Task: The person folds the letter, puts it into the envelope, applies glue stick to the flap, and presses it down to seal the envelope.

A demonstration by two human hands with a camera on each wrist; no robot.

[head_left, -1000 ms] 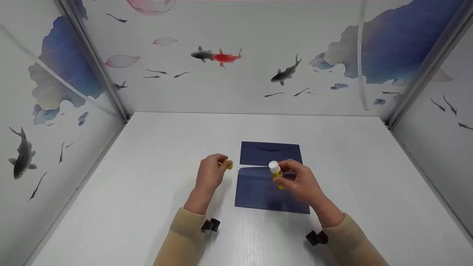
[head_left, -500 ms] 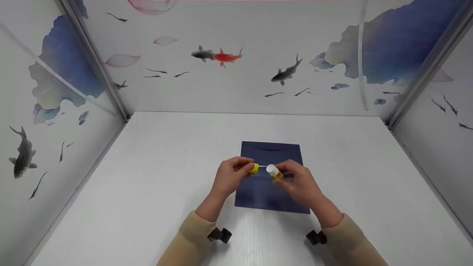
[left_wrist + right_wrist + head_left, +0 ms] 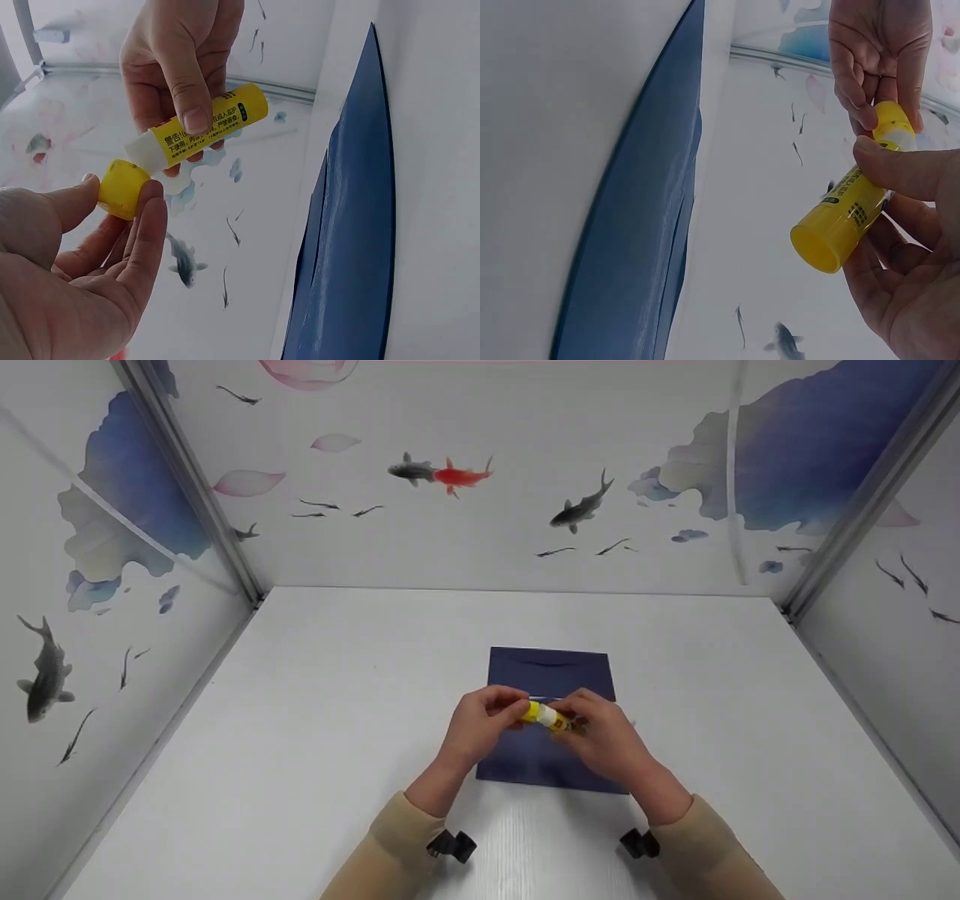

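Between thumb and fingers my left hand (image 3: 484, 724) pinches a yellow cap (image 3: 124, 187). My right hand (image 3: 609, 735) grips a yellow glue stick (image 3: 214, 124) round its printed body, thumb on top. The stick's white end (image 3: 146, 152) faces the cap and meets it at the rim, somewhat tilted; how far it sits inside cannot be told. Both hands are raised above a dark blue envelope (image 3: 547, 765) with its flap opened toward the back. In the right wrist view the stick's round base (image 3: 817, 250) points away from the left hand.
The envelope lies on a white table (image 3: 337, 697). White panels with painted fish and petals enclose the table at the back (image 3: 487, 540) and both sides. A small black camera (image 3: 454, 846) is strapped at each wrist.
My left hand has moved right, bringing the cap from apart to the glue stick's white end. My right hand has tilted the stick toward the cap.
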